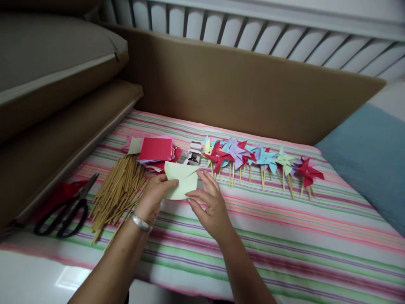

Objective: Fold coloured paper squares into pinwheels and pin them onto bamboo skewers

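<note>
My left hand (154, 197) pinches a pale green paper square (182, 180) by its left edge, thumb on top. A silver bangle sits on that wrist. My right hand (210, 204) touches the paper's right side, fingers spread and lightly curled along its edge. The paper hovers just above the striped cloth (284, 236). Behind it lies a stack of red and pink paper squares (156, 150). To the left lies a heap of thin wooden sticks (118, 192).
A row of finished paper pinwheels (262, 160) on sticks lies at the right. Black scissors (65, 211) rest at the far left on red paper. A small white object (193, 153) sits behind the paper. Brown cushions border left and back; a blue pillow (370, 160) lies right.
</note>
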### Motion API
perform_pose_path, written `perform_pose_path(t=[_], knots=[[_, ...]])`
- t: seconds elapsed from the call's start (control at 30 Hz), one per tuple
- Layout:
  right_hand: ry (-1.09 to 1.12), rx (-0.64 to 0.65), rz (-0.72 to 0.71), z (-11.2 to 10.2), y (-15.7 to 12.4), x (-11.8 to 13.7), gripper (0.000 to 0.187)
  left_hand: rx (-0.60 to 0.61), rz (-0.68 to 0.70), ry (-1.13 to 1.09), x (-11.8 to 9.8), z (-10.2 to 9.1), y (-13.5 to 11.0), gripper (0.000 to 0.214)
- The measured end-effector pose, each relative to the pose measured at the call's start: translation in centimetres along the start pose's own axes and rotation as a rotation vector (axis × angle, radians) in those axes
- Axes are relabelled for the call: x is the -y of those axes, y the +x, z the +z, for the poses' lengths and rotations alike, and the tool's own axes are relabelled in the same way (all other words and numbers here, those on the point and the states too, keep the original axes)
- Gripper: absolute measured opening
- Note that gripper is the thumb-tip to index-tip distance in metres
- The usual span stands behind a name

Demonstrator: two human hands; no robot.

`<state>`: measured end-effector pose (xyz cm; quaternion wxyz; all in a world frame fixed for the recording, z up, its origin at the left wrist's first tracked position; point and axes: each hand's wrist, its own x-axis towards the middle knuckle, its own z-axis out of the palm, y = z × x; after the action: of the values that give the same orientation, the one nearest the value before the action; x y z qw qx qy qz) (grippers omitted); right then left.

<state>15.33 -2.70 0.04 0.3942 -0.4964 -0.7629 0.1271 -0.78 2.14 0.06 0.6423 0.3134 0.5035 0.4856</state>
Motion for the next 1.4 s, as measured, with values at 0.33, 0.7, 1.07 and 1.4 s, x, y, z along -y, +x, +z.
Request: perform_pose_path(t=[0.33,0.7,1.07,1.4], knots=[[-0.017,-0.036,0.007,0.6,-0.2,-0.1,0.023,-0.004,0.010,-0.036,-0.1,-0.3,0.3,0.028],[0.014,-0.065,0.059,0.5,-0.2,0.1,0.012,-0.050,0.065,0.060,-0.1,0.0,0.2,0.024],[-0.050,-0.126,0.173,0.5,0.0,0.3,0.009,0.029,0.118,0.279,0.6,1.2,-0.5,0.018],[-0.074,-0.137,0.226,0.8,0.1,-0.4,0.007,0.182,0.109,0.336,1.1,2.0,-0.6,0.018]])
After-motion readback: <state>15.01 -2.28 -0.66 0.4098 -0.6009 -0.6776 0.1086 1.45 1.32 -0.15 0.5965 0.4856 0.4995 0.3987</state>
